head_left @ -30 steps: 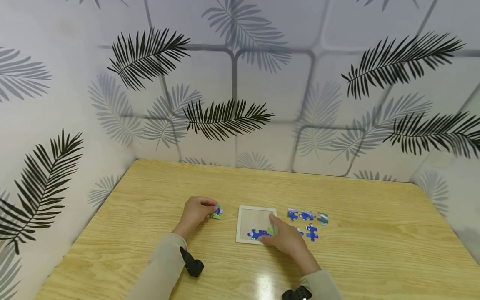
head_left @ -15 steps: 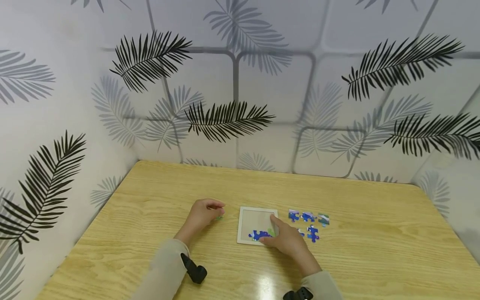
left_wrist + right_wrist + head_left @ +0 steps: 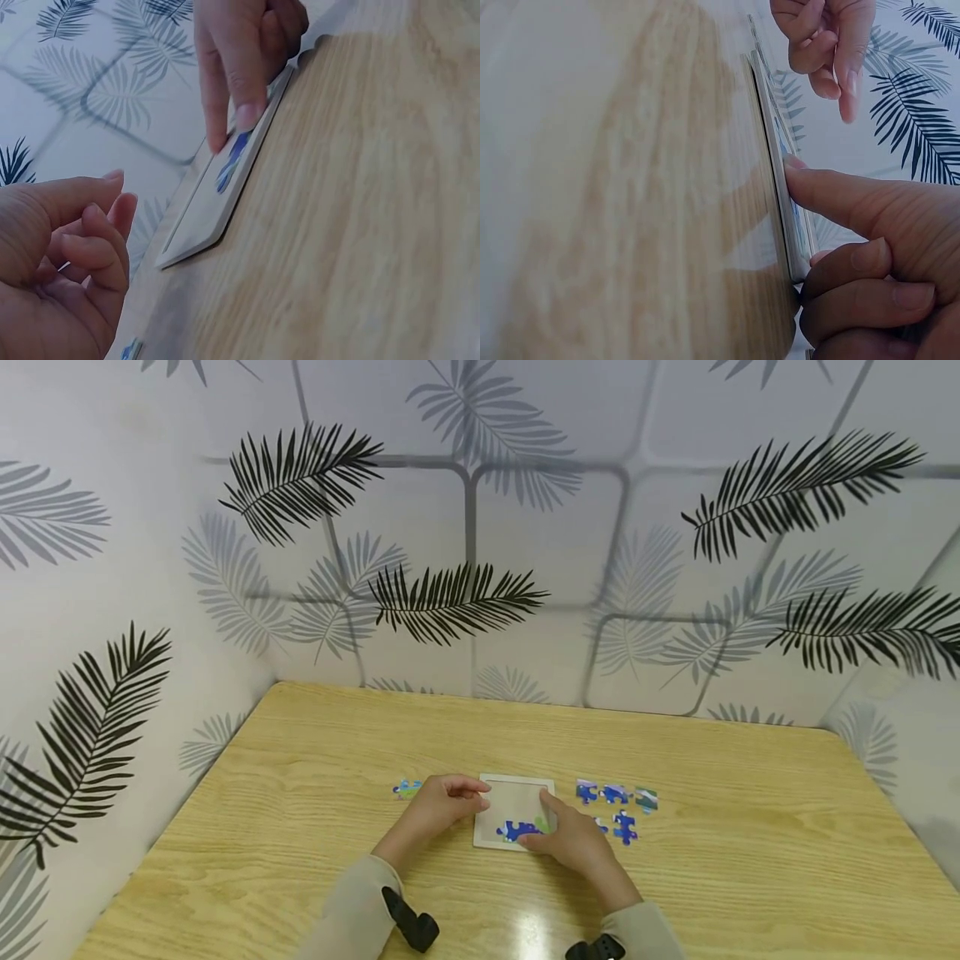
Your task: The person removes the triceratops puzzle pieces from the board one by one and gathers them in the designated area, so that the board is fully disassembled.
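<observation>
A pale square puzzle tray (image 3: 514,774) lies on the table, with joined blue and green puzzle pieces (image 3: 517,830) along its near side. My left hand (image 3: 442,806) hovers at the tray's left rim. Its fingers are loosely bent, with nothing visible between thumb and fingertips (image 3: 112,176) in the left wrist view. My right hand (image 3: 577,839) rests over the tray's near right corner. Its straight thumb (image 3: 832,191) touches the near edge, and the index finger reaches onto the right side; the remaining fingers are bent. The right hand hides part of the joined pieces.
Loose puzzle pieces (image 3: 407,789) lie left of my left hand, partly covered by it. Several more blue and purple pieces (image 3: 615,793) lie right of the tray, one partly behind my right hand. A leaf-patterned wall (image 3: 525,652) rises behind the wooden table (image 3: 720,827).
My left hand has moved right from the loose pieces to the tray's left rim, uncovering pieces behind it. My right hand stays on the tray, which has not visibly moved.
</observation>
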`<control>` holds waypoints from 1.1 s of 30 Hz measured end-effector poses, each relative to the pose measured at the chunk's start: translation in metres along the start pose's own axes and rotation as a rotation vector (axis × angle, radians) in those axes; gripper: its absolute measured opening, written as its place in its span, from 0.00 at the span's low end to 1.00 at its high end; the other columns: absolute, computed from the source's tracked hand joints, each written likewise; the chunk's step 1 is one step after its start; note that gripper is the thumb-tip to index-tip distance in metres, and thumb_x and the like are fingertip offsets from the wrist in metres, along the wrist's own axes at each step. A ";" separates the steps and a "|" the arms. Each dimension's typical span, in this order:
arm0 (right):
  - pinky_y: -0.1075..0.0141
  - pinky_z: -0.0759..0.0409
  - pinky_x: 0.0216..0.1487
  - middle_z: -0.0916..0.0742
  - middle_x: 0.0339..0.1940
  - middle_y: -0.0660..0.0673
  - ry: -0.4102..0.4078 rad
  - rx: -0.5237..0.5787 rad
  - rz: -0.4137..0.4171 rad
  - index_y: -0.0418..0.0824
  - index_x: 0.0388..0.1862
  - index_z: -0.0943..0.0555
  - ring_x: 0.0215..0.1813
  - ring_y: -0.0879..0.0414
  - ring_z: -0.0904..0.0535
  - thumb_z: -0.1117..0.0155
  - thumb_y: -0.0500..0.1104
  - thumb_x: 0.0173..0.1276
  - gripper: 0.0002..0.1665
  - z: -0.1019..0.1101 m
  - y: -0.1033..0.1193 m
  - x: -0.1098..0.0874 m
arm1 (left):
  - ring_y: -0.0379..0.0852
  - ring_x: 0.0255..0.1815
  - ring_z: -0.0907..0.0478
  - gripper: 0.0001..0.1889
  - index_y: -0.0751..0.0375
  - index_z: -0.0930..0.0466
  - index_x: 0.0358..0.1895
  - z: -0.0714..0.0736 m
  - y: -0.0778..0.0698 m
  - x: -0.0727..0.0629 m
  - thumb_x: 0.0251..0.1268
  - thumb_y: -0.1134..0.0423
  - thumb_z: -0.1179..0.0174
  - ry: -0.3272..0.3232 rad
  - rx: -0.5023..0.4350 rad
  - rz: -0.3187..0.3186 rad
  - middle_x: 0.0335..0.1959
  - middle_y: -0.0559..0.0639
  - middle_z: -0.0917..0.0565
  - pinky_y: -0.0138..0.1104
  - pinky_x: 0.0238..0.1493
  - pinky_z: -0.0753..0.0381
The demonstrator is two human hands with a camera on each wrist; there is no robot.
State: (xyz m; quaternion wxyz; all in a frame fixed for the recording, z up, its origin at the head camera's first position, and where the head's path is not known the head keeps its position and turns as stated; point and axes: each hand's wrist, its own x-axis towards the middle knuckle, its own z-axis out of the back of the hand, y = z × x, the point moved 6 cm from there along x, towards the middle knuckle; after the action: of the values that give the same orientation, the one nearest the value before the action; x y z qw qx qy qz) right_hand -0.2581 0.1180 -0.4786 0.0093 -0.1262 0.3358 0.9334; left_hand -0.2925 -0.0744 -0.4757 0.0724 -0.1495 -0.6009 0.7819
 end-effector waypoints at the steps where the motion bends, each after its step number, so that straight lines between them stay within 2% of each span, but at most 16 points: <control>1: 0.39 0.35 0.58 0.29 0.65 0.30 0.001 -0.003 -0.001 0.39 0.72 0.38 0.65 0.31 0.35 0.27 0.56 0.54 0.52 0.000 0.000 0.000 | 0.39 0.20 0.34 0.13 0.66 0.17 0.47 -0.004 0.000 0.000 0.60 0.66 0.36 0.021 -0.010 -0.004 0.27 0.46 0.22 0.29 0.21 0.34; 4: 0.39 0.34 0.57 0.28 0.65 0.30 0.003 -0.007 -0.003 0.40 0.72 0.38 0.65 0.32 0.34 0.27 0.57 0.53 0.52 0.000 -0.001 0.001 | 0.39 0.17 0.36 0.13 0.66 0.18 0.48 -0.014 0.002 -0.002 0.60 0.66 0.36 0.070 -0.020 0.000 0.26 0.45 0.23 0.29 0.20 0.34; 9: 0.39 0.34 0.57 0.28 0.65 0.30 -0.002 -0.004 0.000 0.40 0.72 0.38 0.64 0.32 0.34 0.27 0.57 0.53 0.52 -0.001 -0.002 0.002 | 0.38 0.18 0.32 0.13 0.66 0.18 0.47 -0.024 0.005 -0.004 0.59 0.66 0.36 0.091 -0.014 0.002 0.25 0.46 0.22 0.28 0.20 0.31; 14: 0.39 0.33 0.56 0.28 0.64 0.30 0.000 -0.007 0.004 0.40 0.72 0.38 0.64 0.32 0.34 0.27 0.57 0.53 0.53 -0.002 -0.001 0.002 | 0.39 0.19 0.30 0.13 0.66 0.17 0.45 -0.029 0.007 -0.004 0.57 0.66 0.35 0.080 0.033 -0.002 0.24 0.47 0.22 0.29 0.22 0.29; 21: 0.40 0.34 0.57 0.29 0.66 0.31 0.020 -0.009 0.008 0.40 0.73 0.40 0.65 0.33 0.35 0.28 0.58 0.54 0.53 -0.001 -0.001 0.002 | 0.38 0.22 0.31 0.11 0.67 0.16 0.40 -0.034 0.004 -0.003 0.51 0.70 0.33 0.034 0.229 -0.104 0.23 0.45 0.23 0.29 0.26 0.29; 27: 0.40 0.35 0.59 0.29 0.66 0.31 0.030 -0.005 0.039 0.38 0.73 0.40 0.66 0.33 0.36 0.29 0.55 0.56 0.51 0.002 0.002 0.001 | 0.38 0.22 0.32 0.08 0.64 0.16 0.34 -0.036 0.002 -0.004 0.48 0.73 0.33 0.014 0.260 -0.096 0.21 0.44 0.25 0.29 0.25 0.32; 33: 0.40 0.38 0.61 0.30 0.66 0.30 0.059 0.047 0.081 0.37 0.73 0.40 0.67 0.32 0.37 0.30 0.48 0.59 0.47 0.003 0.000 0.001 | 0.40 0.23 0.32 0.07 0.64 0.16 0.33 -0.036 -0.001 -0.007 0.48 0.73 0.31 0.002 0.263 -0.078 0.21 0.45 0.26 0.29 0.25 0.33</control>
State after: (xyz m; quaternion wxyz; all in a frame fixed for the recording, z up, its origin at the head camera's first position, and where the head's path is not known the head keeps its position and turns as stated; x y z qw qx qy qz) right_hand -0.2602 0.1194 -0.4765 -0.0353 -0.1397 0.3627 0.9207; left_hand -0.2748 -0.0432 -0.4818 0.1224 -0.1162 -0.4986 0.8503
